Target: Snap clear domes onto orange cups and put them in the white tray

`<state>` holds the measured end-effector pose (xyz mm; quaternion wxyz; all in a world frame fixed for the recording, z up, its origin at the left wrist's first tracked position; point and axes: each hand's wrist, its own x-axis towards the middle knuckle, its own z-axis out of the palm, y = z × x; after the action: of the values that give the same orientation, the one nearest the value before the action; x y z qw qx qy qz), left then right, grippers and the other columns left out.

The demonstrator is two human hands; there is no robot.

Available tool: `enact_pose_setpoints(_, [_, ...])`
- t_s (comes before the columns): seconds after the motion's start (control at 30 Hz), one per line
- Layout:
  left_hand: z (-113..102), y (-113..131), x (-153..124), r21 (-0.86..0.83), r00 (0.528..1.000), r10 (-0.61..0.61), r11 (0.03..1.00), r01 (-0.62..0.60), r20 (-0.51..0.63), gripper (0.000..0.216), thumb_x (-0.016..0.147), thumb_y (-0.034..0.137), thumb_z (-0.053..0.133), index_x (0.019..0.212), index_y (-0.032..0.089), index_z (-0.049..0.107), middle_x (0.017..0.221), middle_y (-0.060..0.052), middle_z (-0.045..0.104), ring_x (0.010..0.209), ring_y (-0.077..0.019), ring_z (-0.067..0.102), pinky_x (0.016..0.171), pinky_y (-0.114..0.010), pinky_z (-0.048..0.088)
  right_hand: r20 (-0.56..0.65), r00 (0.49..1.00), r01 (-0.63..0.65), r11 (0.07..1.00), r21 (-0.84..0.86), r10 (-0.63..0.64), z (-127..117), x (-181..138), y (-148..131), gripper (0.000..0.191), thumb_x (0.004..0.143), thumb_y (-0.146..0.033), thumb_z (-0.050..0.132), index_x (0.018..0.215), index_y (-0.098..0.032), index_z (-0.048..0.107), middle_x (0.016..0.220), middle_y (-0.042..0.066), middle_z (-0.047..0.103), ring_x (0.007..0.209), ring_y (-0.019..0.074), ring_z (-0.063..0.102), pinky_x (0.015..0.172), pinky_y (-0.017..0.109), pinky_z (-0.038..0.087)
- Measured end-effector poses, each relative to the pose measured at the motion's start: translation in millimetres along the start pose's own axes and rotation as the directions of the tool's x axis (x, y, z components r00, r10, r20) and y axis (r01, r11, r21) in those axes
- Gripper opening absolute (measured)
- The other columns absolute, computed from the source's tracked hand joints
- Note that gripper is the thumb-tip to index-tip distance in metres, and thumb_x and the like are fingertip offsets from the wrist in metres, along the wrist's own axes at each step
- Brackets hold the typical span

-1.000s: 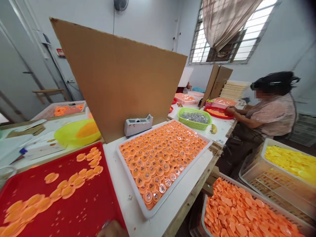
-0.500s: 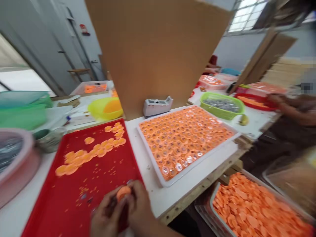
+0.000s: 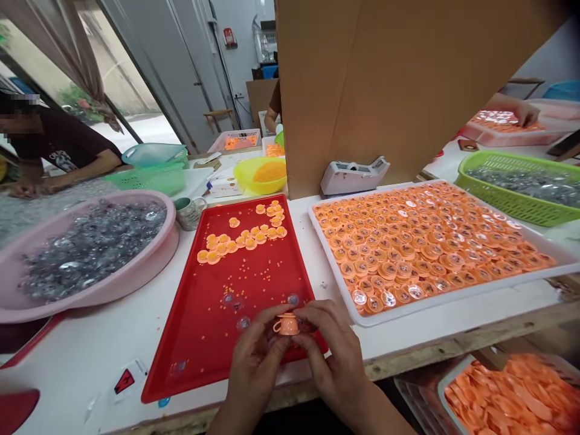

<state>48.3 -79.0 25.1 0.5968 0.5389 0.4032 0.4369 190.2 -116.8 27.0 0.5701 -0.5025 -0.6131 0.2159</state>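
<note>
Small orange plastic cup-shaped piece point(image 3: 289, 326): shifted right and slightly upward in the frame since the earlier frame, as the view swung left; turned from a round face to side-on; now at lower centre, before the near right part of the rimmed red rectangular plastic tray point(image 3: 203, 344).

Bare left hand point(image 3: 254, 357): pinching the cup-shaped piece from its left, thumb low and forefinger high.

Bare right hand point(image 3: 335, 347): pinching from its right in much the same way; exact contacts partly hidden.

Cup body: probably very light and stiff; glossy, so perhaps a little slippery; best taken by the wide rim on top and the opposite end.

Loop handle point(image 3: 274, 327): jutting left; thin, so likely the weakest part and a poor place to squeeze.

Red tray: holding a bent row of orange discs with yellowish centres point(image 3: 249, 243), scattered orange crumbs and a few clear round pieces point(image 3: 243, 324) near the hands.

Shallow white rectangular plastic tray point(image 3: 408, 310): packed with rows of round orange pieces at right of frame, some glinting.

Oval pink plastic basin point(image 3: 158, 269): heaped with clear and greyish shiny pieces at left.

Round yellow plastic bowl point(image 3: 244, 175): holding fine orange stuff, upper centre.

Slotted lime-green plastic basket point(image 3: 502, 196): filled with clear pieces at right edge.

Translucent plastic crate point(image 3: 421, 396): full of loose orange pieces, lower right, below the white tabletop point(image 3: 118, 338).
</note>
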Motion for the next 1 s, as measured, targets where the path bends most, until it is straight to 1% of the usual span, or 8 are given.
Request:
enact_pose_setpoints(0.17, [-8, 5, -7, 0.26, 0.986, 0.167, 0.953, -0.157, -0.015, 0.025, 0.083, 0.018, 0.063, 0.106, 0.025, 0.067, 0.103, -0.004, 0.072, 0.092, -0.0192, 0.068, 0.082, -0.028, 0.055, -0.012, 1.0, -0.007, 1.0, 0.029, 0.007, 0, 0, -6, 0.026, 0.089, -0.01, 0.055, 0.11, -0.024, 0.061, 0.095, 0.005, 0.063, 0.088, 0.0172, 0.06, 0.075, 0.029, 0.052])
enact_pose_setpoints(0.3, [-13, 15, -10, 0.424, 0.963, 0.257, 0.865, -0.268, 0.083, 0.026, 0.083, 0.014, 0.06, 0.106, 0.023, 0.067, 0.1, -0.004, 0.072, 0.088, -0.0184, 0.068, 0.078, -0.027, 0.055, 0.02, 1.0, 0.007, 1.0, 0.016, -0.008, 0, -2, -8, 0.027, 0.089, -0.011, 0.056, 0.111, -0.025, 0.062, 0.096, 0.005, 0.065, 0.088, 0.0178, 0.062, 0.074, 0.03, 0.053])
enact_pose_setpoints(0.5, [-8, 20, -10, 0.464, 0.944, 0.297, 0.823, -0.328, 0.141, 0.019, 0.084, 0.013, 0.057, 0.099, 0.021, 0.065, 0.089, -0.002, 0.071, 0.079, -0.0159, 0.068, 0.07, -0.023, 0.054, 0.039, 0.998, 0.049, 0.999, -0.002, -0.049, -1, -7, -9, 0.031, 0.089, -0.009, 0.052, 0.115, -0.023, 0.06, 0.094, 0.007, 0.065, 0.086, 0.019, 0.062, 0.073, 0.031, 0.053])
enact_pose_setpoints(0.63, [-3, 12, -10, 0.517, 0.94, 0.324, 0.789, -0.333, 0.112, 0.016, 0.083, 0.014, 0.058, 0.096, 0.02, 0.064, 0.087, -0.003, 0.071, 0.078, -0.0163, 0.067, 0.069, -0.024, 0.053, 0.022, 0.999, 0.047, 0.999, 0.008, -0.048, 2, -10, -1, 0.029, 0.088, -0.007, 0.051, 0.11, -0.022, 0.061, 0.093, 0.006, 0.064, 0.086, 0.0184, 0.061, 0.074, 0.031, 0.052])
enact_pose_setpoints(0.77, [-4, 8, -6, 0.48, 0.96, 0.244, 0.832, -0.279, 0.136, 0.018, 0.085, 0.015, 0.056, 0.101, 0.02, 0.064, 0.093, -0.005, 0.071, 0.081, -0.0172, 0.067, 0.073, -0.025, 0.054, -0.004, 0.997, -0.081, 0.991, 0.109, 0.082, 4, -12, 11, 0.017, 0.086, -0.012, 0.059, 0.1, -0.022, 0.062, 0.084, 0.003, 0.061, 0.073, 0.015, 0.059, 0.065, 0.027, 0.05])
enact_pose_setpoints(0.87, [-7, 14, -5, 0.435, 0.974, 0.174, 0.873, -0.22, 0.144, 0.02, 0.085, 0.017, 0.06, 0.103, 0.021, 0.066, 0.097, -0.006, 0.07, 0.087, -0.0185, 0.068, 0.075, -0.025, 0.055, 0.001, 0.983, -0.181, 0.963, 0.202, 0.185, 2, -14, 15, 0.016, 0.084, -0.013, 0.063, 0.097, -0.021, 0.061, 0.08, 0.001, 0.06, 0.07, 0.0137, 0.058, 0.062, 0.025, 0.05])
enact_pose_setpoints(0.93, [-8, 19, -6, 0.465, 0.97, 0.195, 0.852, -0.24, 0.143, 0.021, 0.084, 0.016, 0.062, 0.103, 0.021, 0.067, 0.097, -0.006, 0.07, 0.089, -0.0182, 0.067, 0.076, -0.025, 0.055, 0.021, 0.982, -0.189, 0.957, 0.222, 0.189, 0, -14, 14, 0.016, 0.085, -0.013, 0.063, 0.099, -0.021, 0.06, 0.081, 0.002, 0.061, 0.071, 0.014, 0.059, 0.063, 0.025, 0.05])
enact_pose_setpoints(1.0, [-8, 23, -7, 0.512, 0.951, 0.255, 0.801, -0.309, 0.175, 0.024, 0.084, 0.013, 0.061, 0.105, 0.023, 0.067, 0.098, -0.006, 0.069, 0.09, -0.0169, 0.066, 0.078, -0.024, 0.054, 0.037, 0.985, -0.171, 0.959, 0.226, 0.167, -3, -14, 12, 0.023, 0.085, -0.012, 0.062, 0.106, -0.022, 0.059, 0.084, 0.002, 0.061, 0.073, 0.0143, 0.059, 0.065, 0.026, 0.05])
